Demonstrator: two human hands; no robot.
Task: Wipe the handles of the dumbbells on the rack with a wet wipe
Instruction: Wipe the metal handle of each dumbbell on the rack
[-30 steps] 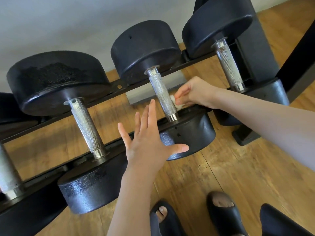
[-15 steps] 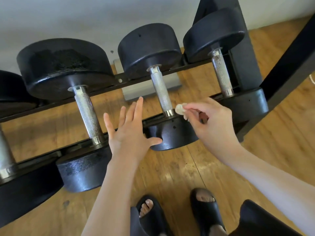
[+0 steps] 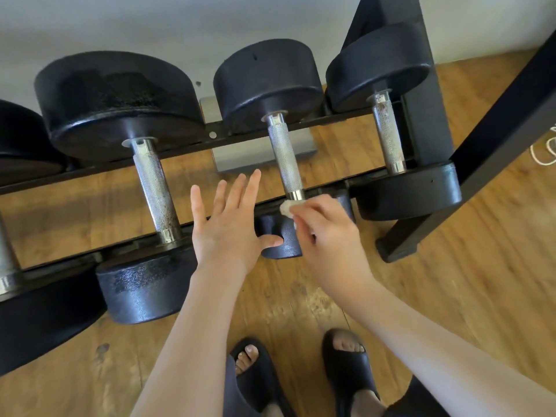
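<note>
Several black dumbbells with knurled silver handles lie across a black rack (image 3: 234,139). My right hand (image 3: 328,233) pinches a small crumpled white wet wipe (image 3: 287,207) just below the near end of the middle handle (image 3: 284,158), over that dumbbell's near weight. My left hand (image 3: 228,224) hovers flat with fingers spread between the middle handle and the larger dumbbell's handle (image 3: 155,188) to the left, its thumb near the middle dumbbell's front weight (image 3: 279,236). A third handle (image 3: 388,133) is at the right.
The rack's black upright and foot (image 3: 421,221) stand at the right. A grey plate (image 3: 258,155) lies on the wooden floor under the rack. My feet in black slides (image 3: 346,365) are close below. A white cord (image 3: 544,152) lies at the far right.
My right hand has pulled the wipe off the side of the middle handle and brought it down to the handle's near end. My left hand has stayed open, drifting slightly.
</note>
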